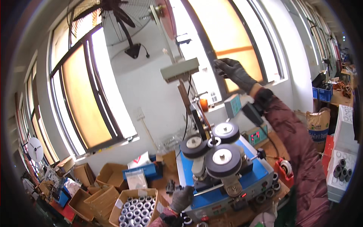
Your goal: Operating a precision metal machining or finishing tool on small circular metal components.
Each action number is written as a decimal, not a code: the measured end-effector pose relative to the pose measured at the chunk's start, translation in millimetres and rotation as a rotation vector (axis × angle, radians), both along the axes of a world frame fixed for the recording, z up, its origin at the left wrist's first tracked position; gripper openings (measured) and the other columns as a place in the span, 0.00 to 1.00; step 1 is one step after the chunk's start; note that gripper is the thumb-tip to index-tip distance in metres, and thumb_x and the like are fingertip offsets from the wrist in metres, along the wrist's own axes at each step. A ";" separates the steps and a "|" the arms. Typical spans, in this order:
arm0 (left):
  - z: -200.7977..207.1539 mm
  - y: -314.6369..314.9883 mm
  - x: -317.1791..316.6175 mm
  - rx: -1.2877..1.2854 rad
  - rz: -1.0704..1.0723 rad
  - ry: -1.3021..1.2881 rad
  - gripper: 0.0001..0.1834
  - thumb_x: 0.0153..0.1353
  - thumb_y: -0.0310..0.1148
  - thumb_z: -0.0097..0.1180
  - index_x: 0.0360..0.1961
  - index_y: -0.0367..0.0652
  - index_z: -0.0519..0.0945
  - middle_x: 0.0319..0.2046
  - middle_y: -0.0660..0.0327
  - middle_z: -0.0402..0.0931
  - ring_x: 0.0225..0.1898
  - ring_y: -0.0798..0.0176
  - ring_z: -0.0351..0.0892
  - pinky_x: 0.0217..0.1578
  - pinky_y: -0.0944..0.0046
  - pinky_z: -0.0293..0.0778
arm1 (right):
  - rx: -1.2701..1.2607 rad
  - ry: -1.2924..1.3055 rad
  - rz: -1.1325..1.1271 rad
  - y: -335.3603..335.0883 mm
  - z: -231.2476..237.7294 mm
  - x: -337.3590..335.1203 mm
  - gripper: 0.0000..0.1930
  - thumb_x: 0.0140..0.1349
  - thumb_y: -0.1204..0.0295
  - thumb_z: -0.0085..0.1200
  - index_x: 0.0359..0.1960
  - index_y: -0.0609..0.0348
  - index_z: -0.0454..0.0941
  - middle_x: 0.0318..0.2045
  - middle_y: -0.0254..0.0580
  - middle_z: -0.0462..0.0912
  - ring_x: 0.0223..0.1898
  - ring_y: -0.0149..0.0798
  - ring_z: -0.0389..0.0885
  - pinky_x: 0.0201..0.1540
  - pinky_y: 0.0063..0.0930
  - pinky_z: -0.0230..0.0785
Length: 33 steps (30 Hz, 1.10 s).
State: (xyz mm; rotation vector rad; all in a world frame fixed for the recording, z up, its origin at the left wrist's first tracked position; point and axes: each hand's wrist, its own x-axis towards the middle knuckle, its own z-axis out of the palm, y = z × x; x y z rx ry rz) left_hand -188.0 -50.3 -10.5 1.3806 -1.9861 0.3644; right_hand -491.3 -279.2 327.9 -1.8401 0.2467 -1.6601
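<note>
My right hand (235, 72), in a dark glove, is raised in front of the window with its fingers apart and nothing visible in them. Low beside the machine, my left hand (182, 199), in a grey glove, is closed around the end of a thin metal lever (209, 190). This lever runs to a blue-topped bench machine (200, 206) carrying three dark rollers: left (193, 146), back (225, 132) and front (223, 160). Between the rollers sits a small pale ring (214, 142). A small dark object (172, 186) lies just beyond my left hand.
An open carton (114, 212) of metallic rings stands left of my left hand, with other cartons (110, 174) behind. A display box (257, 135) and a red spool holder (283, 170) stand right of the machine. An upright stand (179, 70) rises behind the rollers.
</note>
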 end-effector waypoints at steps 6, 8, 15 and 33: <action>2.0 -5.4 -2.4 0.019 -0.101 0.052 0.10 0.54 0.29 0.53 0.39 0.47 0.71 0.26 0.54 0.79 0.26 0.47 0.80 0.23 0.52 0.75 | -0.194 0.102 -0.161 7.1 76.1 51.9 0.25 0.59 0.47 0.50 0.37 0.60 0.80 0.35 0.41 0.80 0.38 0.35 0.77 0.47 0.30 0.66; 0.2 -5.5 2.8 0.032 -0.062 0.055 0.10 0.55 0.29 0.53 0.39 0.47 0.72 0.26 0.54 0.79 0.26 0.47 0.80 0.23 0.52 0.74 | -0.268 0.246 -0.384 8.6 87.9 70.6 0.21 0.59 0.51 0.50 0.38 0.58 0.80 0.36 0.42 0.81 0.41 0.37 0.77 0.52 0.31 0.64; 1.3 -13.3 2.4 0.027 -0.035 0.038 0.09 0.55 0.30 0.54 0.38 0.47 0.72 0.23 0.52 0.77 0.23 0.46 0.78 0.21 0.50 0.73 | -0.715 0.468 -0.209 -24.2 73.9 21.4 0.07 0.57 0.71 0.54 0.32 0.61 0.81 0.23 0.37 0.78 0.19 0.29 0.74 0.19 0.23 0.69; 163.3 28.5 -126.8 0.770 -0.468 0.941 0.17 0.63 0.38 0.55 0.49 0.40 0.75 0.37 0.66 0.78 0.40 0.72 0.76 0.40 0.71 0.72 | 0.151 0.403 0.205 172.3 -239.1 -11.4 0.07 0.56 0.72 0.55 0.34 0.61 0.78 0.23 0.40 0.77 0.28 0.31 0.77 0.35 0.28 0.71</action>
